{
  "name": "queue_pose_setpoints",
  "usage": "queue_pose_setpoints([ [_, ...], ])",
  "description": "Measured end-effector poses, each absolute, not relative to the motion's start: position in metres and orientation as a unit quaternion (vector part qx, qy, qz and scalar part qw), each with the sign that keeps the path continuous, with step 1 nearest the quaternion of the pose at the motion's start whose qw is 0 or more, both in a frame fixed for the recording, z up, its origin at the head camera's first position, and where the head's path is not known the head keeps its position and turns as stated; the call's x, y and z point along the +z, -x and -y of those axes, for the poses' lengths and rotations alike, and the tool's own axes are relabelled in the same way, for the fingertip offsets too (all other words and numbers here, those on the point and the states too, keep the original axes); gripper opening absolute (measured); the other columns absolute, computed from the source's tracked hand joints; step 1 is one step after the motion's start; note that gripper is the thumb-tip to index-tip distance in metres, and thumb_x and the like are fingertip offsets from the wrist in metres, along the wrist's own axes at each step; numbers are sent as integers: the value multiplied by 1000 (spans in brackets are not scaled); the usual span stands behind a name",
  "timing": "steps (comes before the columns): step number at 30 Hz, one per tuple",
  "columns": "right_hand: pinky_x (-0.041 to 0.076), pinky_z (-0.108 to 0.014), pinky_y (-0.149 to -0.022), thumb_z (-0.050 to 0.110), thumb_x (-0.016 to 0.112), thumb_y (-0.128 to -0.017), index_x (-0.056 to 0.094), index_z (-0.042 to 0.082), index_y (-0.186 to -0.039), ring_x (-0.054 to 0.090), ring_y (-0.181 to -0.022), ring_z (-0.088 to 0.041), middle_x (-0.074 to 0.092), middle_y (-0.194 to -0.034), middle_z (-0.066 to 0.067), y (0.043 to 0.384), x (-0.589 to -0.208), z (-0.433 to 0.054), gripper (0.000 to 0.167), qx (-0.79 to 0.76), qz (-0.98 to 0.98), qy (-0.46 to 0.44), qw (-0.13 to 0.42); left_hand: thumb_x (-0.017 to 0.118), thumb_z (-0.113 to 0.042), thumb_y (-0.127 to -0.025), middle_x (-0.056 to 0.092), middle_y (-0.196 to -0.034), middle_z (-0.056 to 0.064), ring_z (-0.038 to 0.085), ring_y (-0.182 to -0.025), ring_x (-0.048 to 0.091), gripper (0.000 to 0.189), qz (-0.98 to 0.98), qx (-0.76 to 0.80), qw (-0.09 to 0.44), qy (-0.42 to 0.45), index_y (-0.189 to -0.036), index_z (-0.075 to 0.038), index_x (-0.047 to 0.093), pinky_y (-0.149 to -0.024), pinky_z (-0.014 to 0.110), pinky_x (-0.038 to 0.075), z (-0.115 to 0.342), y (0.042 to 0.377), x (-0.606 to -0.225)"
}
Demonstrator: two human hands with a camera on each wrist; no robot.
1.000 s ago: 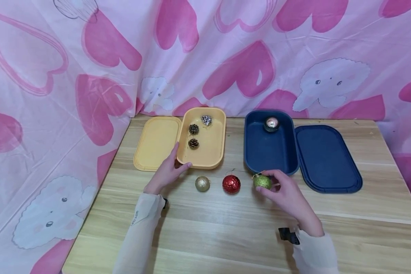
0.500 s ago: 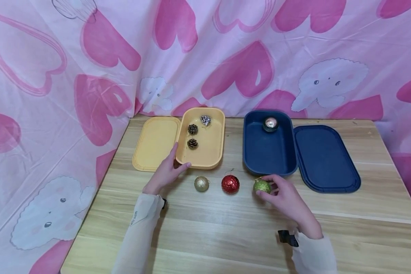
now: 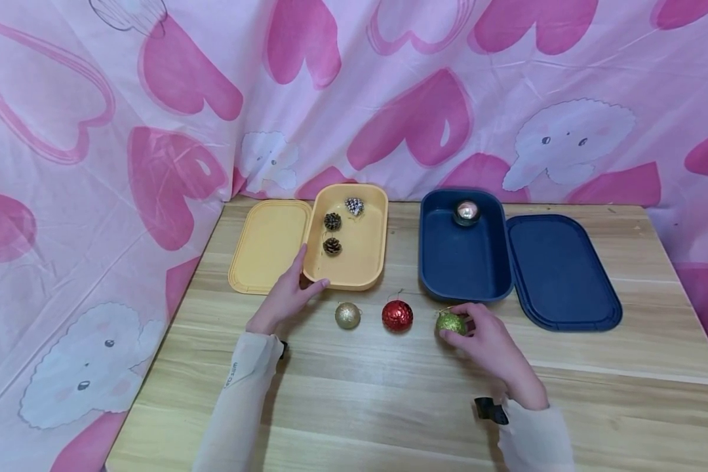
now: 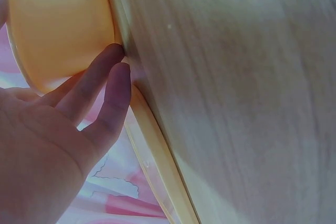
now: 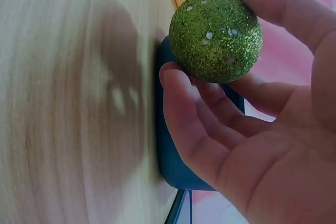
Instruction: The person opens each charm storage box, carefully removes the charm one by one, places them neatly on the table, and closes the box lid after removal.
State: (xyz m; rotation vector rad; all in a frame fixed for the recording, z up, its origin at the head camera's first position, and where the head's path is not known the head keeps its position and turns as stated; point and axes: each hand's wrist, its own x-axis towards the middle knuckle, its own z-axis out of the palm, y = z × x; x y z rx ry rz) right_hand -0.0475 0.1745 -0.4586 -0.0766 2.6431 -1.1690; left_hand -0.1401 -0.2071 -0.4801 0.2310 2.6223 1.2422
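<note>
In the head view my right hand [image 3: 492, 344] pinches a green glitter bauble [image 3: 450, 322] just in front of the navy box [image 3: 463, 269]. The right wrist view shows the bauble [image 5: 215, 35] between thumb and fingertips, with a shadow on the wood beside it. My left hand [image 3: 284, 298] rests against the near left corner of the yellow box [image 3: 360, 265], thumb and fingers spread along its outside. A gold bauble [image 3: 348, 315] and a red bauble [image 3: 398, 316] lie on the table between the hands.
Inside the yellow box lie three pinecones, one of them frosted [image 3: 354, 206]. A silvery-pink bauble [image 3: 467, 212] sits at the navy box's far end. A yellow lid [image 3: 268, 246] lies left, a navy lid [image 3: 566, 272] right. A pink heart-patterned curtain [image 3: 407, 118] backs the table [image 3: 360, 406].
My right hand has drawn the green bauble slightly nearer to me, away from the navy box. The left hand stays at the yellow box's corner.
</note>
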Motion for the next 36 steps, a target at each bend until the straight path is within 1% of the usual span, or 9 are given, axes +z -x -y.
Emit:
queue_pose_setpoints([
  [5, 46, -30, -72, 28, 71, -86, 59, 0, -118, 55, -87, -21, 59, -106, -14, 48, -459, -172, 43, -401, -907, 13, 132, 63, -53, -88, 24, -159, 14, 25, -141, 36, 101, -896, 421, 117, -77, -156, -18, -2, -118, 43, 28, 207, 140, -479],
  [10, 44, -29, -72, 29, 71, -86, 59, 0, -117, 54, -87, -21, 59, -105, -14, 49, -460, -169, 44, -395, -909, 0, 134, 63, -52, -88, 25, -159, 13, 24, -140, 37, 101, -895, 423, 118, -75, -156, -17, -2, -118, 43, 28, 207, 140, -479],
  [15, 43, -28, -70, 32, 70, -87, 59, -1, -118, 53, -87, -22, 59, -104, -14, 50, -460, -167, 46, -394, -907, -18, 146, 63, -52, -89, 22, -160, 13, 24, -143, 32, 100, -897, 419, 117, -74, -157, -16, -1, -119, 42, 25, 207, 140, -480],
  [21, 43, -28, -69, 33, 70, -87, 59, -1, -117, 54, -85, -22, 61, -100, -13, 52, -463, -166, 48, -390, -907, -27, 156, 62, -55, -88, 18, -161, 10, 23, -145, 28, 100, -898, 417, 119, -69, -157, -17, -1, -120, 41, 23, 207, 140, -479],
  [28, 43, -28, -67, 34, 69, -87, 59, -3, -116, 54, -82, -22, 61, -96, -13, 55, -463, -165, 48, -378, -911, -32, 165, 63, -54, -88, 23, -160, 12, 24, -142, 35, 101, -896, 420, 121, -72, -157, -17, -2, -118, 43, 27, 206, 141, -479],
  [33, 43, -28, -67, 34, 68, -88, 59, -4, -116, 54, -81, -22, 62, -96, -14, 56, -463, -165, 48, -375, -911, -34, 170, 63, -53, -88, 21, -161, 11, 23, -142, 34, 101, -895, 423, 120, -74, -156, -16, -2, -118, 42, 27, 206, 141, -480],
  [36, 44, -29, -68, 35, 67, -88, 59, -4, -116, 55, -82, -22, 63, -98, -14, 57, -463, -165, 49, -374, -910, -36, 174, 63, -54, -88, 23, -160, 11, 23, -141, 35, 102, -894, 424, 121, -74, -157, -17, -2, -118, 42, 27, 206, 141, -481],
])
